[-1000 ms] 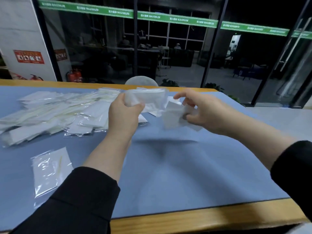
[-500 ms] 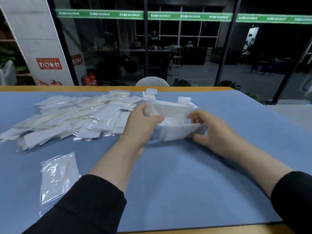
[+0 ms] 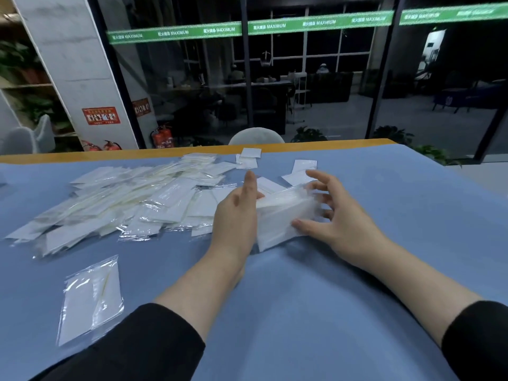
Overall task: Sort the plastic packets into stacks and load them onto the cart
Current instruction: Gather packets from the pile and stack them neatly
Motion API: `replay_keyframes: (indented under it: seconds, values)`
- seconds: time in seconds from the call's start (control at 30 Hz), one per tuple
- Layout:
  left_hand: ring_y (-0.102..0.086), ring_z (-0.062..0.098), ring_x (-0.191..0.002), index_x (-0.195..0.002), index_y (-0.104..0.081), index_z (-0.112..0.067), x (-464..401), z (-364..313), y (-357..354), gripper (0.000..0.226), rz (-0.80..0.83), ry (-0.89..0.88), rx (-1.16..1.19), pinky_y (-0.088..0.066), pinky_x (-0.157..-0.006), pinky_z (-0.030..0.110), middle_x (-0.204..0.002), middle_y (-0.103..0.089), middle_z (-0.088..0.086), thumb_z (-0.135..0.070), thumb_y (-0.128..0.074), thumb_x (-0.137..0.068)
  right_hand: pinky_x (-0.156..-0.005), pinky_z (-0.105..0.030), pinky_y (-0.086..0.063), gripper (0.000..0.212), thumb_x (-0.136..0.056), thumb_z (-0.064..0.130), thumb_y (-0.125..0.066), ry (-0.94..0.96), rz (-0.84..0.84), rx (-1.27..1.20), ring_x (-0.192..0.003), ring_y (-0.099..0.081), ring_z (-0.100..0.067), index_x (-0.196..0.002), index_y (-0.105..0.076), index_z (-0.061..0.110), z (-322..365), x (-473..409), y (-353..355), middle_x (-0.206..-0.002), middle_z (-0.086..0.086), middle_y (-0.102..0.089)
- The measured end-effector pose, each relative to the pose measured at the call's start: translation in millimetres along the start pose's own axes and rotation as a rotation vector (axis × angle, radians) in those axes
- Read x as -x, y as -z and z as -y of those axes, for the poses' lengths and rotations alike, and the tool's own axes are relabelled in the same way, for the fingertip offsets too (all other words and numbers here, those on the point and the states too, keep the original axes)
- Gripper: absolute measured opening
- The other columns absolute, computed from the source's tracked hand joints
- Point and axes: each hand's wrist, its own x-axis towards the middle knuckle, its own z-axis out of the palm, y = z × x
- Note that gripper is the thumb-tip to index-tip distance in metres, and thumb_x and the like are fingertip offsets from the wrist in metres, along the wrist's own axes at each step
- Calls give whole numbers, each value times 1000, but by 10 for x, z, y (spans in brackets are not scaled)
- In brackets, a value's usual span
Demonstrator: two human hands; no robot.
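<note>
So the stack of packets (image 3: 283,218) is sitting down on the blue tabletop (image 3: 316,312) now, where a second ago it was being held up in the air between both hands. Half a second back it was already coming down, and now its bottom edge is resting on the surface. It's blurry, so I can't count how many packets are in it.

The left hand (image 3: 236,213) is pressing flat against the stack's left side, fingers pretty much straight, not wrapping anything. The right hand (image 3: 327,213) is cupping the right side with fingers spread and only lightly bent, thumb touching the near lower corner. Looks to me like squaring the edges rather than gripping.

Meaning for the task: one stack is getting tidied up, but sorting is nowhere near done. The big loose pile of packets (image 3: 123,204) is spreading across the tabletop just left of the left hand, a few small packets (image 3: 248,158) are lying near the far edge, and a single packet (image 3: 92,298) is lying by itself near the left sleeve. No cart is showing anywhere, so loading isn't starting yet as far as I can judge.
</note>
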Motion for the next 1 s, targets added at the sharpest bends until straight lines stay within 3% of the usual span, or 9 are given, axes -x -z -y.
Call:
replay_keyframes:
  seconds: [0.13,0.2,0.33,0.43,0.53,0.67,0.8,0.9,1.0]
  values:
    - [-57,12,-77,-75,-67,-20,-8,44,-5,44,-22,-74,17,-42,-69,28,-75,-66,-10,-53,-54,-100,-111,-25,-35,96,-76,31,-87,26,7,67,-135,-37,4,-146,-26,53,4,3,39,-149,22,-33]
    - [-59,11,-80,-77,-68,-18,2,45,-8,46,11,-109,36,-44,-74,28,-77,-67,-12,-56,-53,-100,-108,-26,-37,100,-74,36,-88,-48,80,55,-131,-44,0,-146,-22,57,-5,4,71,-145,22,-39]
    - [-57,0,-72,-83,-69,-14,48,49,-35,49,77,-173,-63,-43,-73,25,-75,-67,-17,-58,-53,-98,-79,-9,-42,77,-80,26,-84,-37,140,91,-87,-57,4,-136,-38,51,66,56,57,-113,16,-55]
    - [-53,-3,-66,-80,-66,-12,11,61,-28,43,-32,-213,-71,-41,-67,17,-70,-64,-20,-47,-53,-102,-72,-8,-42,56,-81,22,-82,-1,116,126,-82,-56,2,-119,-50,47,98,65,38,-108,15,-57]
    - [-53,5,-68,-81,-66,-14,12,65,-30,43,33,-170,-91,-42,-69,25,-68,-61,-16,-48,-51,-103,-70,-10,-42,41,-82,20,-80,-6,135,154,-83,-57,6,-105,-56,45,101,70,51,-99,27,-60]
    - [-48,6,-70,-95,-63,-8,71,62,-81,44,103,-162,-163,-40,-69,27,-80,-59,-7,-49,-49,-103,-64,-7,-40,31,-84,18,-79,-15,110,240,-70,-55,4,-98,-60,39,101,110,49,-82,30,-61]
    - [-60,12,-106,-133,-49,-38,189,-144,142,57,185,-143,-104,-47,-90,27,-112,-63,0,-68,-61,-87,-66,-23,-45,26,-82,21,-82,-68,11,145,-72,-61,-8,-95,-67,39,332,152,83,-81,15,-68]
    - [-61,2,-107,-145,-42,-35,279,-269,550,72,261,-162,-80,-48,-95,21,-117,-62,-8,-37,-82,-85,-68,-32,-46,27,-79,22,-82,-41,47,-13,-79,-62,-31,-99,-70,37,701,174,0,-84,1,-70]
    - [-68,5,-92,-123,-62,-21,378,-291,1045,48,288,-190,-54,-54,-81,24,-102,-73,-5,-9,-83,-81,-57,-28,-40,24,-80,23,-81,35,164,-9,-64,-54,-13,-94,-68,38,1078,194,-289,-74,10,-66]
